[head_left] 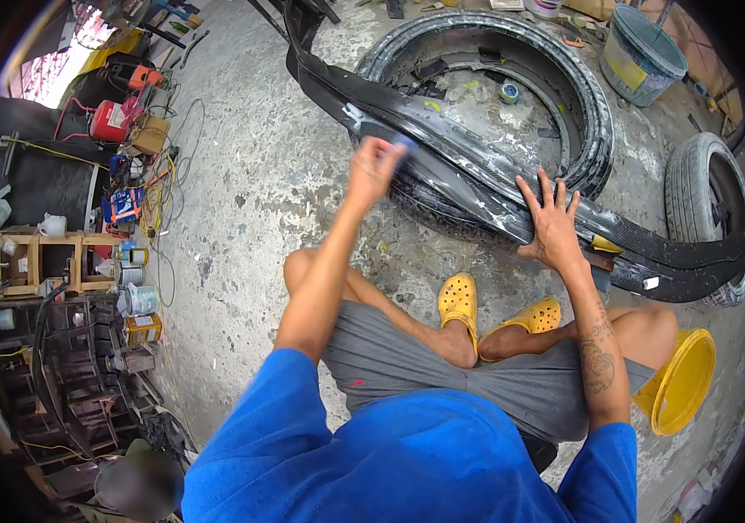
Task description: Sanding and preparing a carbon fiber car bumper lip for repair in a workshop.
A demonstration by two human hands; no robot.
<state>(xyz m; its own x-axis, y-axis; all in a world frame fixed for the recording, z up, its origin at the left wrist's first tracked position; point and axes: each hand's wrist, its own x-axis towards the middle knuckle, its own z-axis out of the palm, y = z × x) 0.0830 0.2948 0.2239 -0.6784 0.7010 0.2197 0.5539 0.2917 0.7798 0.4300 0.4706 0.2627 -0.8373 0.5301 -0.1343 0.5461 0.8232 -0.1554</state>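
Observation:
A long, black, glossy car body panel (468, 170) with a woven carbon-like surface lies across a large tyre (595, 144) in front of me. My left hand (372, 170) is at the panel's near edge, fingers pinched on a small blue piece (404, 145). Motion blurs that piece, so its exact kind is unclear. Just beyond it, a whitish smear (355, 113) marks the black surface. Farther right, my right hand (554, 225) lies spread on the panel, with its fingers pointing away from me and nothing in its grip.
A roll of tape (509, 93) lies inside the tyre's ring. Another tyre (690, 187) supports the panel's right end. Buckets stand at the far right (642, 57) and beside my right knee (684, 383). Cans, cables and a wooden rack (32, 261) line the left side.

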